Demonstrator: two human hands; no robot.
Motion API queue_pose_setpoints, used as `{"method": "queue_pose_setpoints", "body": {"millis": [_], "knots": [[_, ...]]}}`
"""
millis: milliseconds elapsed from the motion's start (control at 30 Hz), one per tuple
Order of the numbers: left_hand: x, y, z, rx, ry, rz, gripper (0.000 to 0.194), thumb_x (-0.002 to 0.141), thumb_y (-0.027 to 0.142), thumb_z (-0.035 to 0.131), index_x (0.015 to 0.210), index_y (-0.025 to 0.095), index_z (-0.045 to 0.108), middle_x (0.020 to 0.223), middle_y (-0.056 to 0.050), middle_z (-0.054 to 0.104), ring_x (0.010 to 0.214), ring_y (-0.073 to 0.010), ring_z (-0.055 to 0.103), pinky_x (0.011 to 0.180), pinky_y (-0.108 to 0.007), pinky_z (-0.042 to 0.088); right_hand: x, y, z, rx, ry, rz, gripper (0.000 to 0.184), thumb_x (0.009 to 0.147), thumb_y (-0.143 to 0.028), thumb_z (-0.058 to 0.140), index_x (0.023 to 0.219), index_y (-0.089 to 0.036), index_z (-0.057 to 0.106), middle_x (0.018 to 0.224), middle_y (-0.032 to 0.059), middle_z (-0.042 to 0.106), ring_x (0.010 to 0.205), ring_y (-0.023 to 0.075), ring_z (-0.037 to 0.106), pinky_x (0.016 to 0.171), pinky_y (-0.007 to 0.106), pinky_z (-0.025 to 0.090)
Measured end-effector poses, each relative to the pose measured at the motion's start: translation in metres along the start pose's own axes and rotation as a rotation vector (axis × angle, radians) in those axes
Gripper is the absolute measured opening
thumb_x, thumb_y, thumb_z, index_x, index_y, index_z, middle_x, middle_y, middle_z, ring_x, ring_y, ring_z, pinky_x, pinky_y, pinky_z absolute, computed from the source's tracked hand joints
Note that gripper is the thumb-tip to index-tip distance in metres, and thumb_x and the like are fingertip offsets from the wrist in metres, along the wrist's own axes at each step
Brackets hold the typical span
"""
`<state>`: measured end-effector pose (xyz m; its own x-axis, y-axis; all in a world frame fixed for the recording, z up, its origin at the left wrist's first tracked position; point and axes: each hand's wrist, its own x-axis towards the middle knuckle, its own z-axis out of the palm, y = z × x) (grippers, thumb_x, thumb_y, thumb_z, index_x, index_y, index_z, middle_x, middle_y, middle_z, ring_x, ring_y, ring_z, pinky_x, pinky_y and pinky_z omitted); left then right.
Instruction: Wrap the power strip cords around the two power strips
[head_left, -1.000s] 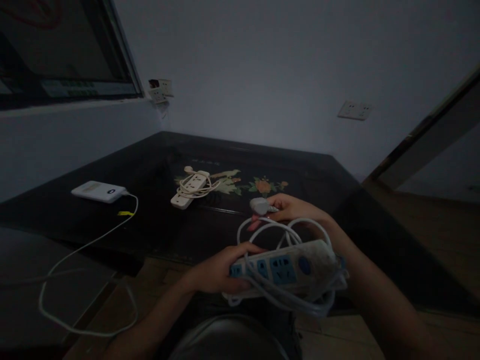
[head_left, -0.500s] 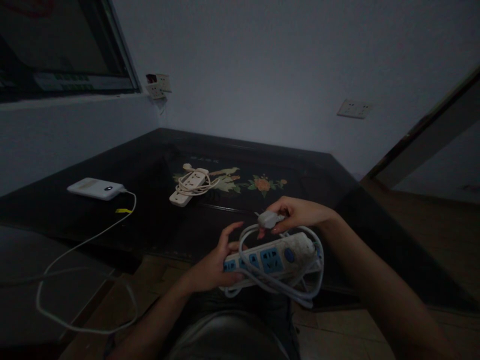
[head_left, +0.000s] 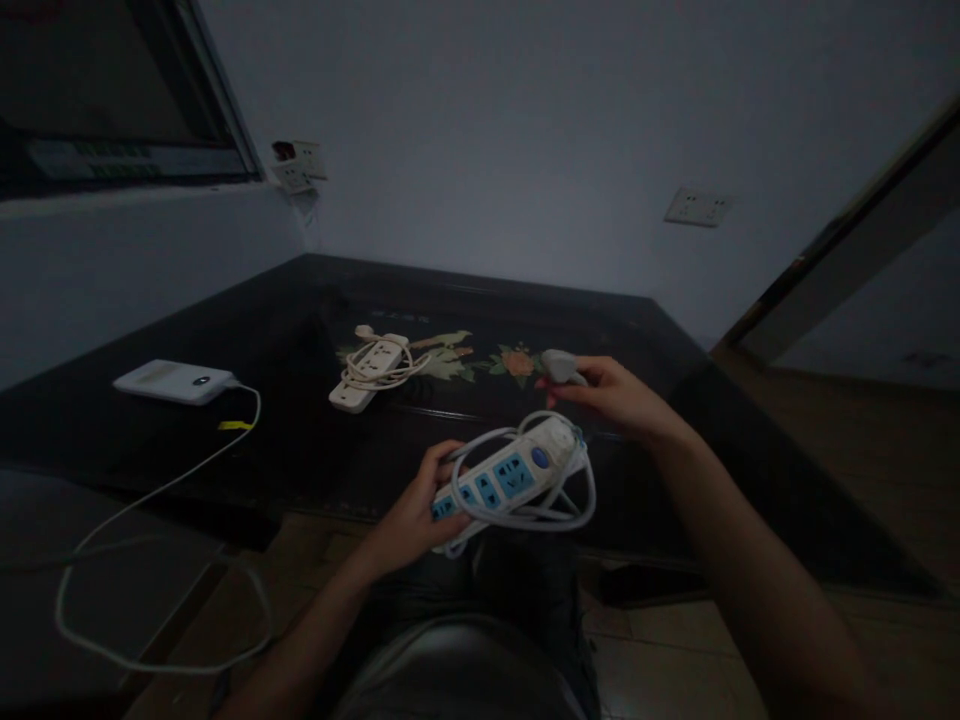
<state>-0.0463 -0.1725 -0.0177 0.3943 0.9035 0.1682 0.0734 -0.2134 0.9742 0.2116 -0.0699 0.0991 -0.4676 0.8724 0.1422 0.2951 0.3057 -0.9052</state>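
Observation:
A white power strip with blue sockets is tilted in front of me, above the near part of the dark table. My left hand grips its lower left end, thumb on top. Loops of its white cord hang around the strip. Beyond the strip's far end, my right hand pinches the grey-white plug of a cord, raised above the painted flowers. Farther left on the table lies a second, cream power strip with its cord wound about it.
A white box-shaped device lies on the left of the black table, its white cable looping down past the edge. Wall sockets are at the right, more in the left corner. A yellow tag is near the cable.
My right hand has lifted the plug up and away from the strip. The strip has moved a little left and up, its far end tilting upward in view. The camera has shifted slightly.

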Motion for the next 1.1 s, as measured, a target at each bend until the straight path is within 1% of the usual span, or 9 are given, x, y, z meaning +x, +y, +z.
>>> {"method": "queue_pose_setpoints", "body": {"millis": [200,433,533,600,667,800,900,1000,1100], "knots": [[0.003,-0.009,-0.014,0.009,0.258,0.025,0.064,0.079,0.036,0.064,0.129,0.02,0.026,0.113,-0.01,0.06,0.105,-0.0225,0.061,0.093,-0.038,0.045,-0.032,0.012,-0.026,0.073,0.37,0.054,0.04,0.072,-0.042,0.07,0.103,-0.017,0.067,0.069,-0.0015,0.055,0.057,0.0101,0.046,0.051,0.022,0.036],[0.01,-0.018,-0.024,0.082,0.5,0.04,0.056,0.078,0.032,0.063,0.124,0.022,0.031,0.116,-0.008,0.058,0.11,-0.0205,0.059,0.094,-0.037,0.046,-0.089,-0.01,-0.031,-0.004,0.414,-0.036,0.033,0.086,-0.043,0.057,0.112,-0.023,0.061,0.072,0.0004,0.061,0.069,0.0159,0.058,0.067,0.029,0.046],[0.012,-0.017,-0.023,0.125,0.528,0.052,0.054,0.078,0.03,0.062,0.122,0.021,0.033,0.116,-0.008,0.059,0.11,-0.02,0.059,0.092,-0.035,0.047,-0.105,-0.024,-0.022,-0.178,0.383,-0.03,0.031,0.09,-0.043,0.051,0.114,-0.027,0.06,0.059,-0.0022,0.054,0.058,0.0156,0.054,0.059,0.029,0.044],[0.011,-0.014,-0.02,0.18,0.517,0.037,0.052,0.08,0.03,0.06,0.124,0.02,0.034,0.112,-0.008,0.061,0.105,-0.0191,0.062,0.089,-0.034,0.048,-0.109,-0.035,-0.01,-0.307,0.402,-0.067,0.031,0.089,-0.046,0.052,0.112,-0.028,0.062,0.072,0.0016,0.06,0.062,0.0164,0.056,0.055,0.028,0.044],[0.01,-0.012,-0.016,0.276,0.493,0.026,0.051,0.081,0.029,0.059,0.126,0.019,0.036,0.111,-0.008,0.063,0.101,-0.0192,0.063,0.088,-0.034,0.049,-0.106,-0.046,0.005,-0.388,0.39,-0.139,0.032,0.087,-0.046,0.054,0.114,-0.029,0.059,0.093,0.0056,0.065,0.077,0.0194,0.062,0.061,0.028,0.048],[0.008,-0.012,-0.009,0.517,0.423,0.069,0.047,0.08,0.027,0.059,0.124,0.019,0.047,0.116,-0.01,0.063,0.104,-0.0222,0.063,0.091,-0.036,0.049,-0.081,-0.061,0.037,-0.455,0.143,-0.186,0.024,0.091,-0.035,0.05,0.111,-0.026,0.059,0.091,0.0055,0.067,0.076,0.0175,0.063,0.063,0.025,0.049],[0.006,-0.013,-0.007,0.638,0.382,0.163,0.044,0.08,0.024,0.058,0.122,0.019,0.052,0.113,-0.01,0.066,0.102,-0.0223,0.064,0.091,-0.036,0.05,-0.052,-0.064,0.051,-0.516,-0.037,-0.277,0.018,0.089,-0.026,0.052,0.101,-0.024,0.065,0.095,0.0051,0.07,0.085,0.0184,0.064,0.074,0.028,0.049],[0.005,-0.012,-0.006,0.688,0.354,0.285,0.04,0.081,0.022,0.058,0.121,0.02,0.055,0.115,-0.01,0.066,0.104,-0.0218,0.064,0.091,-0.035,0.051,-0.026,-0.062,0.054,-0.629,-0.028,-0.263,0.019,0.084,-0.025,0.062,0.102,-0.021,0.067,0.095,0.0057,0.07,0.086,0.0201,0.064,0.075,0.029,0.047],[0.006,-0.009,-0.007,0.75,0.339,0.347,0.039,0.082,0.021,0.057,0.121,0.022,0.056,0.117,-0.01,0.066,0.106,-0.0216,0.064,0.091,-0.034,0.051,-0.006,-0.06,0.054,-0.694,-0.065,-0.189,0.035,0.079,-0.027,0.068,0.114,-0.019,0.066,0.092,0.0058,0.071,0.081,0.0199,0.064,0.072,0.029,0.045]]}}
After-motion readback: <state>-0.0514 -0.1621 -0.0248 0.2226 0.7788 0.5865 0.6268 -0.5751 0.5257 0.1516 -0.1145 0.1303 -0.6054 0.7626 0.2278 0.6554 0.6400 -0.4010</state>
